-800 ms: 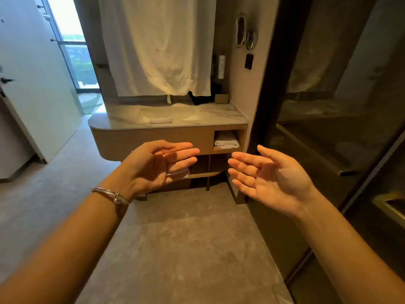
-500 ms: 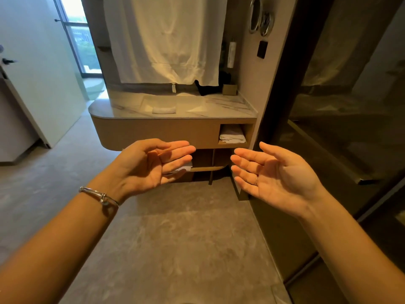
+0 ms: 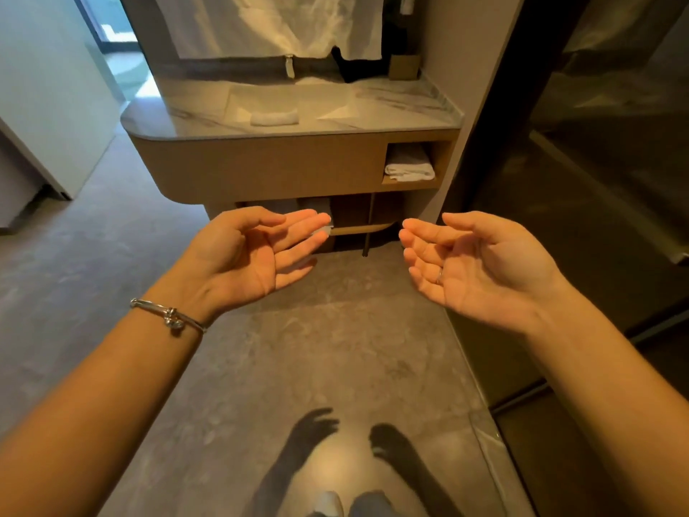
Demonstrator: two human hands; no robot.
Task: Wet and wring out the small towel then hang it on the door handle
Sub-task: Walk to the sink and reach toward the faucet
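Lying beyond empty fingers (image 3: pixel 298 233): small towel (image 3: pixel 274 117).

Small white towel (image 3: pixel 274 117), rolled into a short cylinder (lengthwise left to right). Lying flat on pale marble vanity counter (image 3: pixel 391 117), near front edge. Untouched.

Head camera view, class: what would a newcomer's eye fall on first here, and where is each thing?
First, the two bare open hands held out palms up in mid-frame, the left hand with a silver bracelet on its wrist and the right hand empty too. Beyond them, a small rolled white towel lies in the sink of the marble vanity. A folded towel sits in the open shelf at its right.
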